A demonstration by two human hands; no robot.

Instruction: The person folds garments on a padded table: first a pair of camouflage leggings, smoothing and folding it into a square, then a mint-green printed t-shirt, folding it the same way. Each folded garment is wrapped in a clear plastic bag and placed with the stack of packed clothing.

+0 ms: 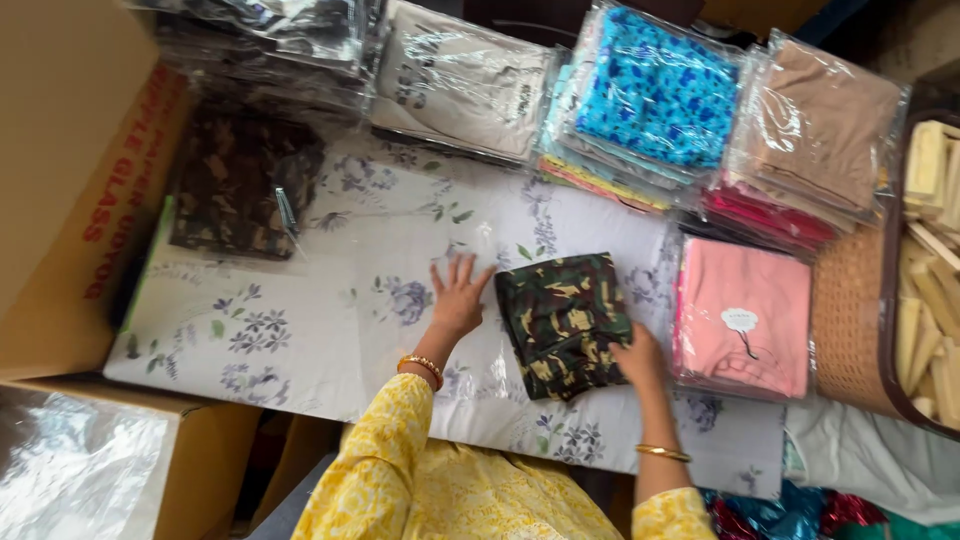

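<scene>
A folded camouflage garment (562, 320) in green, black and tan lies on a white floral sheet (300, 320). My left hand (458, 298) rests flat with fingers spread on a clear plastic bag (480, 250) just left of the garment. At the garment's lower right edge my right hand (638, 358) holds the cloth. Both wrists wear gold bangles, and the sleeves are yellow with a white pattern.
Stacks of bagged garments line the far side: dark camouflage (245, 180), beige (460, 85), blue print (650, 90), tan (825, 130), and pink (745, 320) at the right. Cardboard boxes (70, 170) stand at left. A brown basket (885, 330) of pale sticks sits at right.
</scene>
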